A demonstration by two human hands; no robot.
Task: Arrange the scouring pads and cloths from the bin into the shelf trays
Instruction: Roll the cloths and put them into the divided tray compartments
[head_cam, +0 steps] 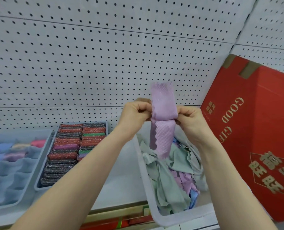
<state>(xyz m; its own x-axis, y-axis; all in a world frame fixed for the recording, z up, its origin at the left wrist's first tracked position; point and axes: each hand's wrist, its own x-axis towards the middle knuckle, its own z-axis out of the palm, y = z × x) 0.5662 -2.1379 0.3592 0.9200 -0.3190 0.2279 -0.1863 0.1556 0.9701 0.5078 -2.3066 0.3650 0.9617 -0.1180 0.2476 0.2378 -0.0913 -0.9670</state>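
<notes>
A lilac cloth [163,117] folded into a narrow strip hangs upright above the bin. My left hand [134,113] pinches its left edge and my right hand [190,118] pinches its right edge at mid height. Below them the pale plastic bin [156,213] on the shelf holds several loose green, lilac and blue cloths [172,183]. A grey tray [43,165] to the left is packed with rows of glittery red, black and green scouring pads [66,146]. At the far left a translucent divided tray [28,173] holds a few rolled cloths [18,151] in its back compartments.
A white pegboard wall [104,55] backs the shelf. A large red gift carton [257,133] leans against it at the right, close behind the bin. Bare white shelf [121,171] lies between the pad tray and the bin. Red packages [114,224] show below the shelf edge.
</notes>
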